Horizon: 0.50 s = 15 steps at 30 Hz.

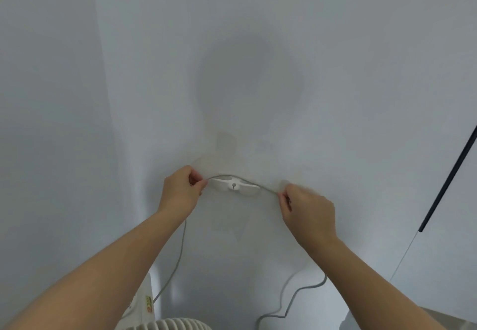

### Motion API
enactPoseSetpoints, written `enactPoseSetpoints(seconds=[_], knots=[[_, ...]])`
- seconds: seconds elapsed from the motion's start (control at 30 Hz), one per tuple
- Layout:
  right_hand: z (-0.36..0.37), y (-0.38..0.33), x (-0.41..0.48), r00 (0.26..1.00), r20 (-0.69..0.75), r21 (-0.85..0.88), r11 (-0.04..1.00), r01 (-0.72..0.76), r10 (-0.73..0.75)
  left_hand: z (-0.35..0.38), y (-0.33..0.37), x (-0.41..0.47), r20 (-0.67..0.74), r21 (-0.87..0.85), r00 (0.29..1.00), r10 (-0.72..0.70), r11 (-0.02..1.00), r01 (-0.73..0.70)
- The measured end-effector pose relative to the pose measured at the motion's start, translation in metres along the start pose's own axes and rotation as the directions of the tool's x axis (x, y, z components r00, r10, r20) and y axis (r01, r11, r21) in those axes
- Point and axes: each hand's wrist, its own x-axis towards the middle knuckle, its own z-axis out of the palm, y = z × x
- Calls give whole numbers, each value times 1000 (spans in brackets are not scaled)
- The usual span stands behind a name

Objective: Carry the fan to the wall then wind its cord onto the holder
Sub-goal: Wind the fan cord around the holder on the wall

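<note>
A white cord holder (233, 186) is fixed to the pale wall at mid height. The grey cord (254, 183) arches over its top from one hand to the other. My left hand (180, 191) pinches the cord just left of the holder. My right hand (307, 212) pinches it just right of the holder. From the left hand the cord drops down to the white fan (167, 325), whose ribbed grille shows at the bottom edge. The rest of the cord (289, 301) hangs in loose bends below my right arm.
The pale wall (245, 71) fills the view, with a corner fold at the left. A dark thin rod (449, 174) leans along the right side. A white panel with small coloured marks (144, 304) stands beside the fan at the lower left.
</note>
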Motion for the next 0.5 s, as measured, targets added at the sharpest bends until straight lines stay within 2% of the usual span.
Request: enactPoseSetpoints(seconds=[0.13, 0.23, 0.33, 0.43, 0.5], knots=[[14, -4, -14, 983, 181, -54, 998, 16, -6, 6, -2, -6, 59, 66, 996, -61, 996, 57], [26, -16, -21, 966, 256, -63, 997, 39, -22, 10, -2, -9, 125, 115, 989, -75, 991, 60], [40, -33, -27, 945, 324, -36, 998, 57, -42, 14, -2, -14, 169, 149, 984, -47, 989, 22], [45, -43, -28, 942, 329, -94, 991, 93, -57, 16, -5, -18, 172, 155, 985, -2, 988, -25], [45, -42, -28, 921, 388, -131, 988, 80, -23, 15, -4, -18, 147, 115, 989, 24, 993, -41]])
